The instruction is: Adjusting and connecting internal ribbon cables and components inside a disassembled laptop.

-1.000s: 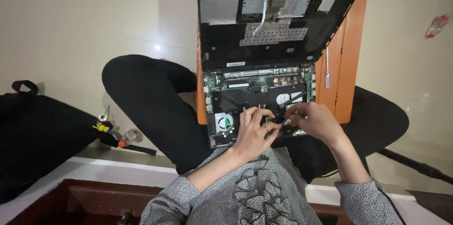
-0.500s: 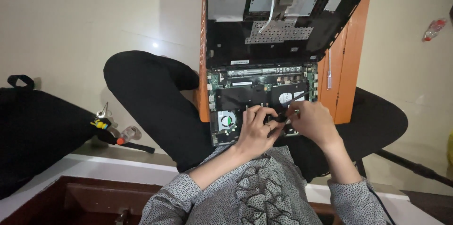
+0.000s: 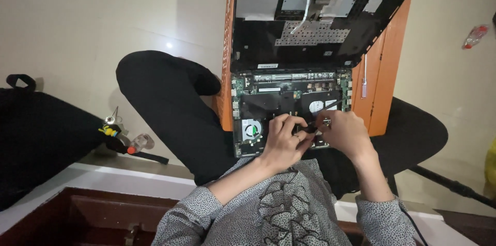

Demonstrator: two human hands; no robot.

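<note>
Laptop (image 3: 289,106) sits open, unmoved since before; both hands, left (image 3: 283,140) and right (image 3: 345,132), still pinch a small black part (image 3: 309,128) beside the fan (image 3: 252,130).

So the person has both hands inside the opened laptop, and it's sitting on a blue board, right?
Not quite. Both hands, the left hand and the right hand, are indeed inside the opened laptop, but the board under it is orange, not blue. The head view shows the orange edges on both sides of the laptop.
</note>
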